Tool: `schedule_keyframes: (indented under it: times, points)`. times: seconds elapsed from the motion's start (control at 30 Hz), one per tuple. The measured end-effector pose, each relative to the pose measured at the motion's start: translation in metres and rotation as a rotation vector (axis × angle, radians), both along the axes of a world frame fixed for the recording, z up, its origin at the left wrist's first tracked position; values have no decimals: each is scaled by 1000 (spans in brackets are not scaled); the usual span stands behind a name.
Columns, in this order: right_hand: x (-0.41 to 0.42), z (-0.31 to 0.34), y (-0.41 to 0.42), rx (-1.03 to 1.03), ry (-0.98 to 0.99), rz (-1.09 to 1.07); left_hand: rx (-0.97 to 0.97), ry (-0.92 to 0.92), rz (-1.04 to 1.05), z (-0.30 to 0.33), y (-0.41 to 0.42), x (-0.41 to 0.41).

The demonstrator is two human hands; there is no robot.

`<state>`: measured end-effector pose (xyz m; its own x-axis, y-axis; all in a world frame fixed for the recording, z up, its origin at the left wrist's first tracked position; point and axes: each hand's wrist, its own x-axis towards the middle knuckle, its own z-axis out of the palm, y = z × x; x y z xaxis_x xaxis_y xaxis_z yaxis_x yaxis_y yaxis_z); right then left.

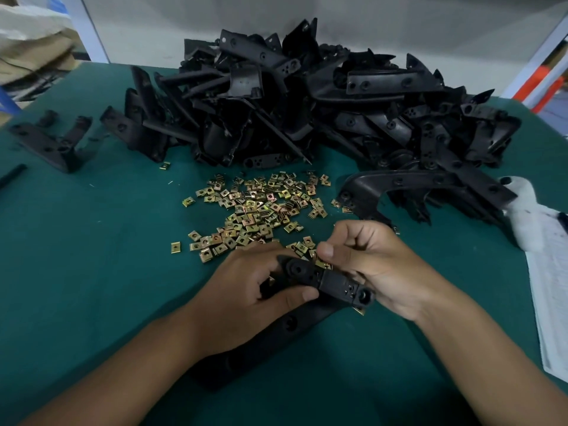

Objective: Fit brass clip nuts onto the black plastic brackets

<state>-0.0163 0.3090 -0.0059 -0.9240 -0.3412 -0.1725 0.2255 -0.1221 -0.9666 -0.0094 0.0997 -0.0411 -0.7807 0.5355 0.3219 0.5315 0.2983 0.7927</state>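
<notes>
A black plastic bracket (pixel 335 282) lies low over the green table in front of me, its long arm running down to the left. My left hand (pixel 255 287) grips its left end, thumb on top. My right hand (pixel 372 262) holds the right end and pinches a brass clip nut (pixel 323 264) against the bracket's upper edge. Another brass nut (pixel 359 310) peeks out under the bracket's right end. Several loose brass clip nuts (pixel 255 210) are scattered just beyond my hands.
A big heap of black brackets (pixel 307 103) fills the back of the green table (pixel 92 256). A single bracket (pixel 52 142) lies at the far left. A white glove (pixel 528 216) and printed paper (pixel 550 296) lie along the right edge.
</notes>
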Motion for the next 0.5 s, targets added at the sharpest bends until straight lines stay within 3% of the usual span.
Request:
schedule_keyframes:
  times: [0.5]
  points:
    - [-1, -8, 1, 119, 146, -64, 12, -4, 20, 1, 1, -1]
